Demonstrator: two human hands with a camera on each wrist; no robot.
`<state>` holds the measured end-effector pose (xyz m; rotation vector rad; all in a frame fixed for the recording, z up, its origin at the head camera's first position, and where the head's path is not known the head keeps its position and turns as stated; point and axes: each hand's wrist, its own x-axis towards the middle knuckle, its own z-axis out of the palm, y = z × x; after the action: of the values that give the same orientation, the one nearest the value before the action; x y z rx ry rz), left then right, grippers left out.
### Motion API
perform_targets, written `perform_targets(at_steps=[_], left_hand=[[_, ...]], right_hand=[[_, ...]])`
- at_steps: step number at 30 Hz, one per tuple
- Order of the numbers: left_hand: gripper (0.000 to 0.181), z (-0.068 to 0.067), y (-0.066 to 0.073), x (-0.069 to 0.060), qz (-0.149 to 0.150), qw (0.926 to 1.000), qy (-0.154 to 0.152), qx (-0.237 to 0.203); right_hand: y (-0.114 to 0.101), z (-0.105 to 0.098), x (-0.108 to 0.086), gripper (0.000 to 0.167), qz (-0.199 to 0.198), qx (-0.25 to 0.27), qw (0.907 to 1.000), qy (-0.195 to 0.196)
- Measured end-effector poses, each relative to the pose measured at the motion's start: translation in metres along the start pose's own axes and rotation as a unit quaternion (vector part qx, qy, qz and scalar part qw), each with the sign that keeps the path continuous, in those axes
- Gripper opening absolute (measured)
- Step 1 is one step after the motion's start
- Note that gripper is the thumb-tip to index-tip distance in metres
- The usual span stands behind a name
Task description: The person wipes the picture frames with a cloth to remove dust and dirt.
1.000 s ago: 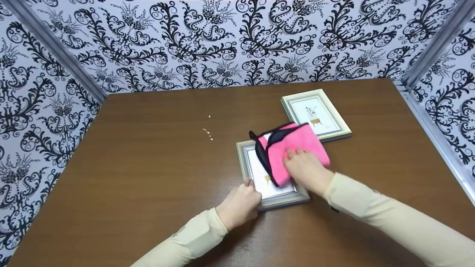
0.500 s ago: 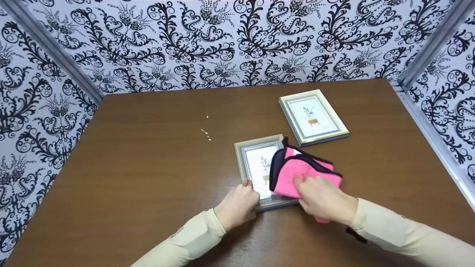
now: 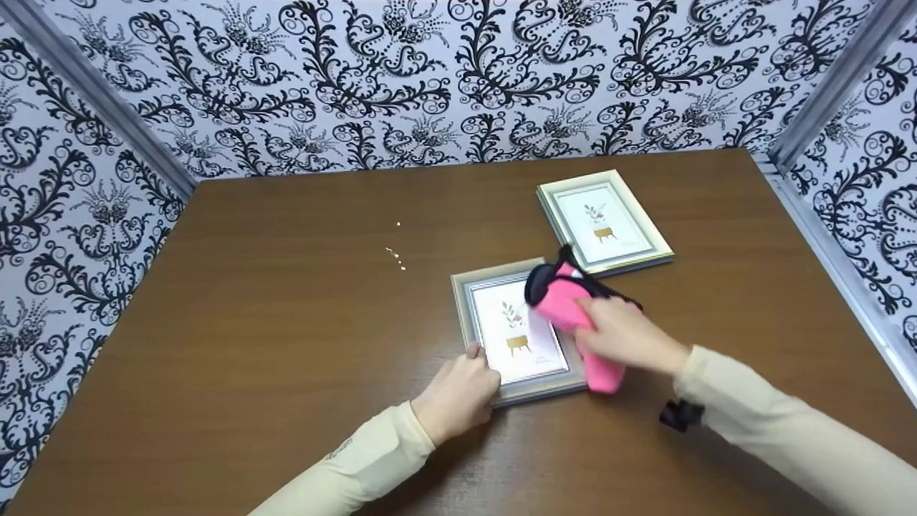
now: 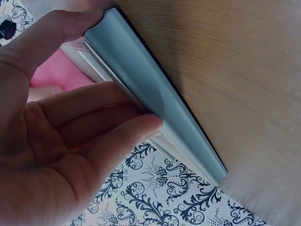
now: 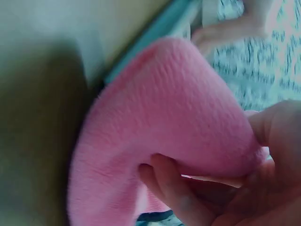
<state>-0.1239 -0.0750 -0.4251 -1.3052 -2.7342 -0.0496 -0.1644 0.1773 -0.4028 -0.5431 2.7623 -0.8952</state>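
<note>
Pink plush, bound in black along its edges, makes up the cloth (image 3: 562,304), bunched in the right hand (image 3: 627,333), whose fingers are clamped on the folds. The cloth lies across the right border of the near picture frame (image 3: 512,333), and its lower end hangs past that frame's bottom right corner. The left hand (image 3: 458,394) grips the same frame at its lower left side, digits closed on the moulding.

The near frame lies flat on the brown bench (image 3: 286,301). A narrow strip of wood parts its top right corner from the far picture frame (image 3: 605,222); the cloth's black upper edge reaches across that strip, and whether it touches the far frame cannot be told. The widest room is on the left, reaching to the patterned wall (image 3: 401,86), with small white specks (image 3: 395,256) partway across. On the right, a slimmer stretch of bench runs to the metal rail (image 3: 845,272).

From the head, only the back of the left hand shows; its wrist view adds the fingertips against the blue-grey moulding and the dark line beneath its outer edge. The right wrist view gives the cloth's soft nap and fingertips pressed into a fold, both hidden from above. The head view alone shows both potted-plant prints.
</note>
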Motion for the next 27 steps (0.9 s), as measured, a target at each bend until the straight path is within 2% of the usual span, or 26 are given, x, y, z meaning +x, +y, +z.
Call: perform_targets(at_steps=[3, 4, 7, 15, 18, 21, 27], left_hand=[[0.022, -0.001, 0.0, 0.0, -0.001, 0.9999, -0.01, -0.005], [0.023, -0.001, 0.0, 0.0, -0.002, 0.9999, -0.013, -0.008], [0.023, -0.001, 0.0, 0.0, -0.006, 0.9997, -0.022, -0.013], [0.022, -0.001, 0.0, -0.001, 0.0, 0.9998, -0.021, 0.0], [0.023, -0.001, -0.001, -0.001, 0.001, 0.9998, -0.02, 0.0], [0.023, -0.001, -0.003, -0.003, -0.001, 0.9999, -0.017, -0.003], [0.022, 0.0, 0.0, 0.0, -0.005, 0.9998, -0.018, 0.006]], right_hand=[[0.006, -0.004, 0.018, 0.046, 0.047, 0.032, 0.9984, -0.003], [0.008, -0.005, 0.024, 0.052, 0.057, 0.033, 0.9978, -0.001], [0.01, -0.006, 0.039, 0.056, 0.069, 0.018, 0.9974, 0.002], [0.016, -0.003, 0.071, 0.05, 0.044, -0.03, 0.9981, 0.033], [0.016, -0.002, 0.077, 0.05, 0.036, -0.031, 0.9986, 0.024], [0.015, -0.002, 0.078, 0.051, 0.024, -0.033, 0.9991, 0.01], [0.023, -0.002, 0.063, 0.047, -0.032, -0.043, 0.9985, 0.013]])
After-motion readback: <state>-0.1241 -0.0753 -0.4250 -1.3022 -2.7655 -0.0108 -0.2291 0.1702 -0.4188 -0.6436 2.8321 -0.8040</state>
